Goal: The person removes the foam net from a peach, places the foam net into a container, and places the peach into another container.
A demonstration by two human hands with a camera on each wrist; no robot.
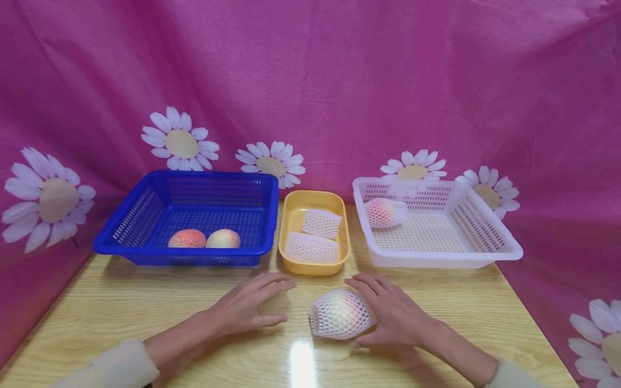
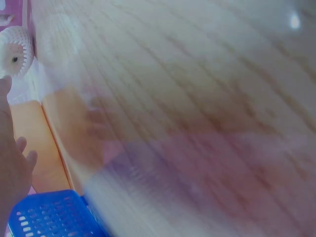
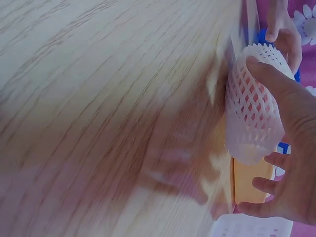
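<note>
Well, the round cream-and-pink peach in a white foam net (image 1: 341, 315) lies on the wooden tabletop (image 1: 145, 291), in front of the oblong yellow plastic tray (image 1: 314, 269). My right grip (image 1: 393, 312) curves loosely around it, unclenched; my left grip (image 1: 245, 307), spread, holds nothing at the tray's front left. Inside the tray sit two foam nets (image 1: 311, 249); left of it, a slotted blue plastic basket (image 1: 194, 259) holds two bare peaches (image 1: 186, 238); right, a slotted white plastic basket (image 1: 436, 259) holds a netted peach (image 1: 385, 213).

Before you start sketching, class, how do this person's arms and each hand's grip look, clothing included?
The left sleeve and right sleeve are pale cream and look plain, ending before the wrist. The left grip and right grip are five-fingered human hands; no glove or ring shows.
</note>
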